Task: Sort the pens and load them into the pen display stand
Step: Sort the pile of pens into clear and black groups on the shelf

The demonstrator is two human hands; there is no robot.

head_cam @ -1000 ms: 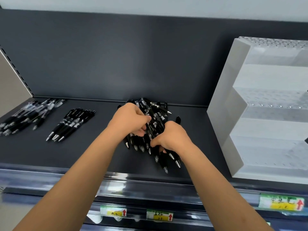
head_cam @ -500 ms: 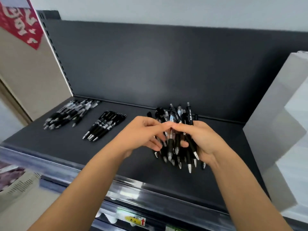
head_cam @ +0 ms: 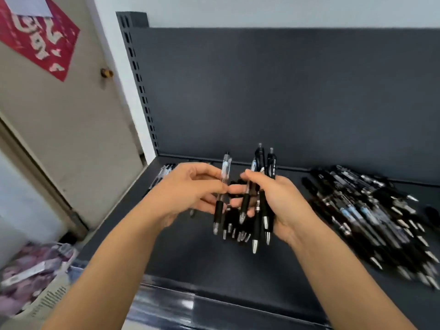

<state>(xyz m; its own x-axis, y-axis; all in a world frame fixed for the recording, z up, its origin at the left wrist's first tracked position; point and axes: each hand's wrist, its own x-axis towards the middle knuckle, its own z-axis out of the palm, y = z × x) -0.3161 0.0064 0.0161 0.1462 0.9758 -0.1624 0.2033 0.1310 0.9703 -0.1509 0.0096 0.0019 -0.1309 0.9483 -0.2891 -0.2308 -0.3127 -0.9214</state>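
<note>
Pen pile (head_cam: 371, 210) on shelf (head_cam: 190, 258), right of right hand (head_cam: 283, 201); smaller pen row (head_cam: 164, 172) behind left hand (head_cam: 185, 189); door (head_cam: 71, 115) left of shelf.

The shelf (head_cam: 214, 265) is smooth matt dark grey, like painted metal; its back panel (head_cam: 285, 91) has the same dull finish. The near edge strip (head_cam: 166, 303) is glossy and catches light. The pen (head_cam: 224, 172) pinched by the left hand (head_cam: 188, 189) has a clear plastic barrel, a matt black grip and a shiny metal tip. The pens (head_cam: 263, 210) gripped by the right hand (head_cam: 285, 203) are glossy black plastic, metal-tipped, like the pile (head_cam: 371, 210) at right. The far-left poster (head_cam: 38, 36) looks like red paper.
</note>
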